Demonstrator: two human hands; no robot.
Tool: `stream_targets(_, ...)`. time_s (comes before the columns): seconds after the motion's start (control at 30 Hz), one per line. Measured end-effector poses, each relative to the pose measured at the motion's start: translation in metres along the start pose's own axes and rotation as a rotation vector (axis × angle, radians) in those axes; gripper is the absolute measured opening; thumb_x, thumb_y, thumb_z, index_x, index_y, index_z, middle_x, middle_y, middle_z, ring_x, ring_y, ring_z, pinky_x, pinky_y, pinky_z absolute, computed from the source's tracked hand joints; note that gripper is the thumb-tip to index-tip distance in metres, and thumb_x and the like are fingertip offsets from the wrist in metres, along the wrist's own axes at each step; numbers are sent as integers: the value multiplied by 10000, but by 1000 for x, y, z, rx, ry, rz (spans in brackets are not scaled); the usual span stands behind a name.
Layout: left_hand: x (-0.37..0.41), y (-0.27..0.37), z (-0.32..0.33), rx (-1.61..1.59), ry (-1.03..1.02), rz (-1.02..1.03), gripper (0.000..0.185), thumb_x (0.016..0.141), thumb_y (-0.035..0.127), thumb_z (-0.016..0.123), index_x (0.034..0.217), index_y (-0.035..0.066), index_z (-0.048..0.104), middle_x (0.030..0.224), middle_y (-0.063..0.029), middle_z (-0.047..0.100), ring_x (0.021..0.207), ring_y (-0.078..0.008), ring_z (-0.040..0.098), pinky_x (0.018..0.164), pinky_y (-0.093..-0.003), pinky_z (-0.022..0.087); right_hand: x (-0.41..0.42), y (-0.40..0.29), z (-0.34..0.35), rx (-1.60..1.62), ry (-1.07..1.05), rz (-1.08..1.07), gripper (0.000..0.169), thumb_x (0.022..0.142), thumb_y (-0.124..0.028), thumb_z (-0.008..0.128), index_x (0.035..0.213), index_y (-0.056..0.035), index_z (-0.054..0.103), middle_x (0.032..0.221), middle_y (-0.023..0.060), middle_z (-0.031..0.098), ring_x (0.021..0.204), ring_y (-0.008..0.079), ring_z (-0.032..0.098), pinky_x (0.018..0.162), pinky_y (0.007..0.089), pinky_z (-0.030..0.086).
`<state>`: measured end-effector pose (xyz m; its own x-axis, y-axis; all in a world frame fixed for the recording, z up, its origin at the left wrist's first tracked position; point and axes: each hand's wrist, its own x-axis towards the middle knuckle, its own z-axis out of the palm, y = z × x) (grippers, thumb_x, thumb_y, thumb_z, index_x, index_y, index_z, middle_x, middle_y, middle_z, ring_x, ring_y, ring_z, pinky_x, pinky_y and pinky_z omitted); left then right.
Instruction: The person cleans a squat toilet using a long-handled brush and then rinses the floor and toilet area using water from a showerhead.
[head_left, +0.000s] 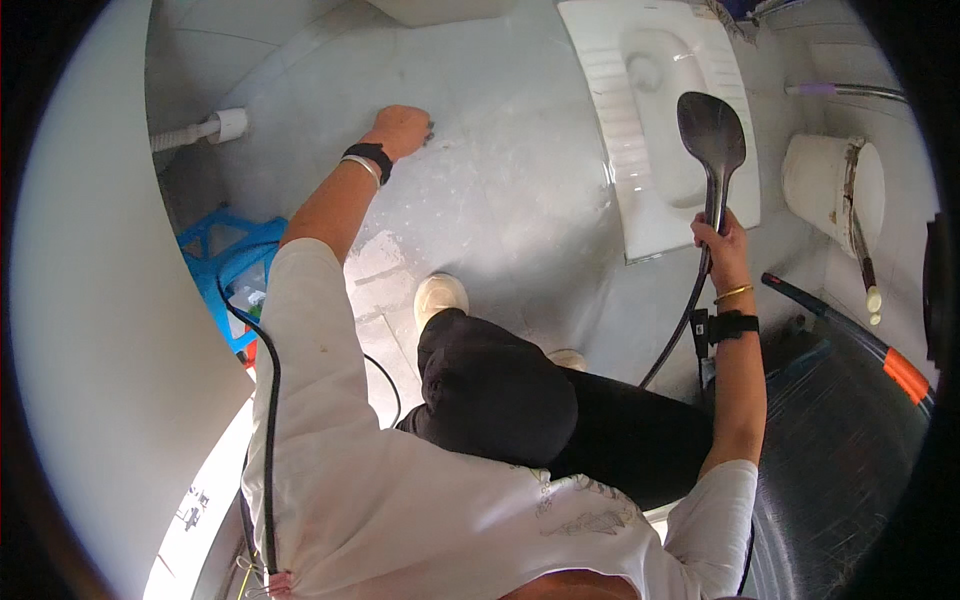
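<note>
My right hand (721, 238) grips the neck of a dark shower head (711, 133), or a similar large spoon-shaped spray head, held over a white squat toilet pan (637, 217). From below this hand a black hose (679, 334) runs down towards my leg. My left hand (403, 129) is stretched out over the grey tiled floor (495, 180), its fingers curled in; whether it holds something small cannot be told. A dark band and a pale bangle are on the left wrist.
A white bucket (814, 180) lies at the right, with a brush-like handle (864, 259) by it. A dark tub (832, 435) and a black pole with an orange band (906, 375) are below. At left are a blue plastic stool or rack (214, 244) and a white drain pipe (227, 125).
</note>
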<state>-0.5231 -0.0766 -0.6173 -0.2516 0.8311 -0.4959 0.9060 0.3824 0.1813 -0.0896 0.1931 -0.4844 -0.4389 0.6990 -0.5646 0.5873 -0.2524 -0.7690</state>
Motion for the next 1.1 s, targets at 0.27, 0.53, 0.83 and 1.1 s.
stream_targets(0.27,-24,69,60,-112,23,160,141,698,134,553,666,29,640,761,-202,635,761,-384,616,669,-479,480,6,14,-3,-22,-55,35,151,740,-50,636,867,-26,559,717,8,555,591,90,500,552,219,411)
stream_targets(0.53,3,31,18,-71,-14,-17,194,760,182,525,780,49,666,851,-172,648,801,-364,616,700,-461,481,7,-3,12,16,-97,-7,159,727,-30,639,867,-19,563,706,9,544,597,91,495,554,223,403)
stream_targets(0.83,-2,5,24,-11,-117,22,178,743,197,557,742,56,665,847,-171,653,802,-355,625,701,-464,485,8,11,-2,-27,-23,15,165,731,-49,632,876,-25,557,718,5,543,603,87,491,556,219,389)
stream_targets(1.1,23,31,30,-128,-204,-57,188,751,218,543,735,63,648,816,-145,655,774,-325,626,707,-446,485,4,6,2,-50,-13,44,145,747,-47,635,876,-25,571,707,0,541,610,84,487,568,219,389)
